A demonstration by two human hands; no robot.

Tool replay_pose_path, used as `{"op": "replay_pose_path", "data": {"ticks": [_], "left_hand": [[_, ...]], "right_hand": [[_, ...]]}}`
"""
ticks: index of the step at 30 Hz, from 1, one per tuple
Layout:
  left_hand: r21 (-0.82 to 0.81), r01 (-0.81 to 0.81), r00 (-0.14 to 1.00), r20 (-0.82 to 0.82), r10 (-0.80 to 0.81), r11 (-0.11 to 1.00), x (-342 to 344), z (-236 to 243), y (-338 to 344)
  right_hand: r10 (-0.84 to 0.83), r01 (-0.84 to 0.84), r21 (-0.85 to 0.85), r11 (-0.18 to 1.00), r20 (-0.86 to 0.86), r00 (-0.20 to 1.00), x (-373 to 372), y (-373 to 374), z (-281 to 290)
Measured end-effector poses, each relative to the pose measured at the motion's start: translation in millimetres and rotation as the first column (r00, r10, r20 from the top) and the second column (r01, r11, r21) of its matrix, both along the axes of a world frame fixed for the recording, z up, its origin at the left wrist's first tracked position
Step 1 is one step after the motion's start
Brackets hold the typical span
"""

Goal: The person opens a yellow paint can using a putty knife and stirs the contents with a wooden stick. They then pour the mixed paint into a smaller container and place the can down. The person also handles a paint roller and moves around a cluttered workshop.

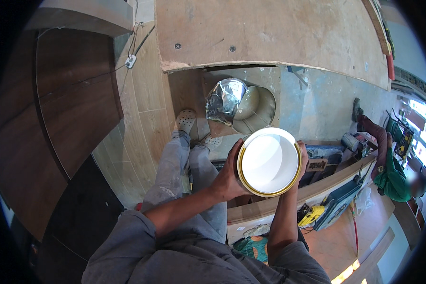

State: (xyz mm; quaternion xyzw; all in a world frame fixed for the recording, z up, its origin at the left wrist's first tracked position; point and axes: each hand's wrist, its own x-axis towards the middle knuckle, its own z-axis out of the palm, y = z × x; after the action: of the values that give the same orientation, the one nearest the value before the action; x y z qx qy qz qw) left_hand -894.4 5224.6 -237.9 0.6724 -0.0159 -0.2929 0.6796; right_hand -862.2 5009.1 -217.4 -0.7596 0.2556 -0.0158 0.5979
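Observation:
Both my hands hold a round paint can point(270, 162) with a gold rim; its top is off and the inside is white. My left hand point(229, 177) grips its left side, and my right hand point(303, 162) wraps round the right side, most of its fingers hidden. Just beyond the can stands a round pale bucket point(261, 110), with crumpled shiny silver foil or film point(223, 100) over its left part. A squarish board point(271, 78) lies around and under the bucket.
A wooden tabletop point(270, 31) spans the far side. Dark brown panels point(75, 90) stand at left. On the right bench point(359, 232) are a yellow tool point(311, 215) and a dark case point(337, 203). Another person in green point(394, 182) is at far right. A white socket point(130, 61) trails cords.

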Motion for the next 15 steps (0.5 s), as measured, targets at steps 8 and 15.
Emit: {"op": "replay_pose_path", "data": {"ticks": [8, 15], "left_hand": [[0.047, 0.052, 0.998, 0.027, -0.053, 0.998, 2.1, 5.4, 2.3], [0.036, -0.032, 0.997, 0.068, 0.029, 0.999, -8.4, 7.6, 1.1]], "right_hand": [[-0.042, 0.045, 0.121, 0.992, -0.027, 0.999, 3.1, 6.9, 5.4], [-0.11, 0.122, 0.17, 0.978, -0.077, 0.991, -1.4, 4.9, 3.0]]}}
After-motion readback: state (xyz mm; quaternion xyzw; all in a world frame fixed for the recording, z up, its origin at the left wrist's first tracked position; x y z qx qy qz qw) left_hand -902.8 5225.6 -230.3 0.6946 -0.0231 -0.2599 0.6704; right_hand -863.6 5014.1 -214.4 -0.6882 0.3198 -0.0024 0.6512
